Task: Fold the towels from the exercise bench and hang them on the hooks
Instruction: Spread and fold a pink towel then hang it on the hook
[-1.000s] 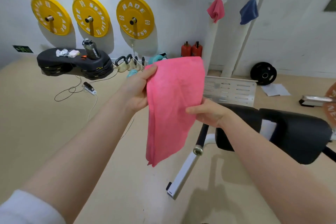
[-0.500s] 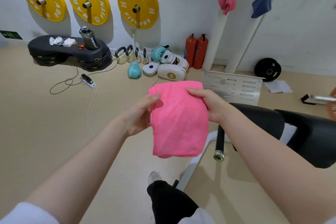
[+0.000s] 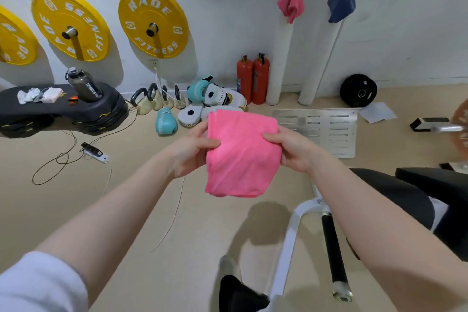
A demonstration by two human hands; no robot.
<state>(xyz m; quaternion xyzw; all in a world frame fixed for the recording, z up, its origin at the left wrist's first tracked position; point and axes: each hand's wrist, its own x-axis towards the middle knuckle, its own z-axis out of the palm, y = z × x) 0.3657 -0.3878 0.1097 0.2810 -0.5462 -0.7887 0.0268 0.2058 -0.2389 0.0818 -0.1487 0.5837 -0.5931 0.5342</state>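
Head view: both hands are pinching the folded towel (image 3: 241, 157), left grip (image 3: 192, 149) and right grip (image 3: 291, 148) clenched on its side edges, left of the surface (image 3: 410, 200). Since earlier, it is hanging shorter, more compact.

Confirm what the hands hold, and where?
Folded pink towel: left hand pinches its left edge, right hand its right edge, held in the air.
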